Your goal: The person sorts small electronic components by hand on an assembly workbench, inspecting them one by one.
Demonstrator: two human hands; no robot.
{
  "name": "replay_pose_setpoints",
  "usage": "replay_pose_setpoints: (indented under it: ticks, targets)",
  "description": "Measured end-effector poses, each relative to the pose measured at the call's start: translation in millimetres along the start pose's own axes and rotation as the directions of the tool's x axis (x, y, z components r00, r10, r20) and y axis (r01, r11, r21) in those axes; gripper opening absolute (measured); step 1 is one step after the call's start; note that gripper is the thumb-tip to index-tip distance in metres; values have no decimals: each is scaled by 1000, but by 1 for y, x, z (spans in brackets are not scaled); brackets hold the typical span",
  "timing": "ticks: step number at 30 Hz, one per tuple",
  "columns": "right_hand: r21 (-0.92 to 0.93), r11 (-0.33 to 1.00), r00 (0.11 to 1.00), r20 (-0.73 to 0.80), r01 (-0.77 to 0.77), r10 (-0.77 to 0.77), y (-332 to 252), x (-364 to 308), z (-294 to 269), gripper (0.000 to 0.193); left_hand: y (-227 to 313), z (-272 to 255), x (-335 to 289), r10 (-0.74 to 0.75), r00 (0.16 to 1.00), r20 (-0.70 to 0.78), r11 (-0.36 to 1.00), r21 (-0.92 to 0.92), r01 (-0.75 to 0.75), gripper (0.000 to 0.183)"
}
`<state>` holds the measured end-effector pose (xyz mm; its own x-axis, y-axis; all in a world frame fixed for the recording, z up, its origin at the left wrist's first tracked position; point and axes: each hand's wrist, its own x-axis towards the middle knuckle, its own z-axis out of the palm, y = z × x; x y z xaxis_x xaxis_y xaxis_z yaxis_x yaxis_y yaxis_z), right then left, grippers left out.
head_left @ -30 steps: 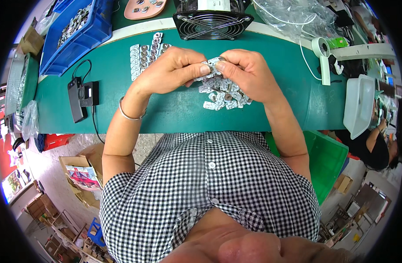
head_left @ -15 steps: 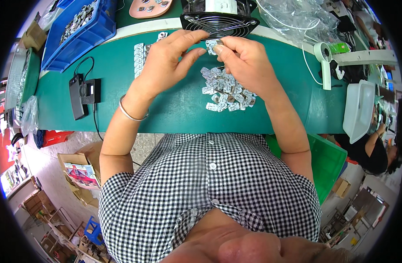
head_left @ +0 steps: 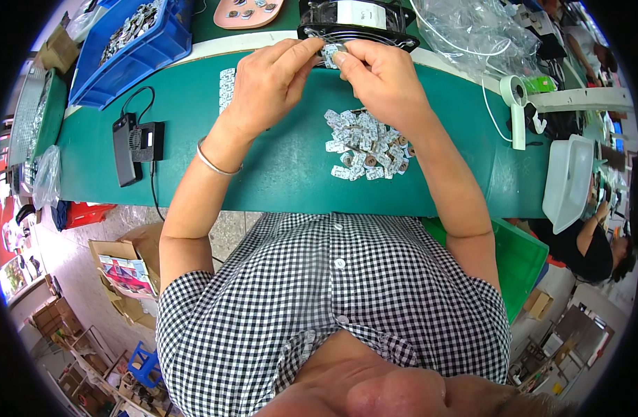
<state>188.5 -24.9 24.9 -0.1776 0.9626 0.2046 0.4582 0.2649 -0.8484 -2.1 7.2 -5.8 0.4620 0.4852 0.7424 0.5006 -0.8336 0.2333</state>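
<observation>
A small, flat piece with a white printed face is pinched between the thumb and fingers of my right hand. My left hand is right beside it, thumb and index finger pressed together at the piece's left edge. Whatever those fingertips grip is too small to make out. Below my right hand, a loose pile of similar pieces lies on the green table; some show round brown parts. Partly behind my left wrist, more white pieces stand in a neat column.
A black fan stands just beyond my hands. At left are a blue bin of small parts and a black device with a cable. A pink tray sits at the back. Rightward are plastic bags, a small handheld fan and a white tub.
Both hands have moved slightly away from me, toward the fan, with the piece. My left thumb and index finger have closed together at the piece's edge; before, they were apart.
</observation>
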Motion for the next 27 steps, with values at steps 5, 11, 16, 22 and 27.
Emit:
replay_pose_setpoints:
  ticks: [5, 11, 16, 22, 27]
  targets:
    - [-93, 994, 996, -66, 61, -67, -3, 7, 4, 26, 1, 4, 2, -202, 976, -75, 968, -164, 188, 28]
    - [-68, 994, 991, -102, 85, -92, 2, 7, 7, 27, 14, -2, 0, -281, 959, -45, 949, -162, 270, 27]
    - [76, 997, 996, -94, 19, -11, 8, 3, 10, 28, 17, 1, -1, -227, 972, -66, 968, -128, 218, 24]
    - [149, 980, 988, -56, -133, 142, 19, -23, 11, 30, 34, 13, -19, -264, 964, 27, 938, -226, 263, 20]
    - [-82, 996, 998, 38, -48, 51, 34, -71, -5, 26, 54, 25, -33, -353, 868, 350, 771, -417, 481, 20]
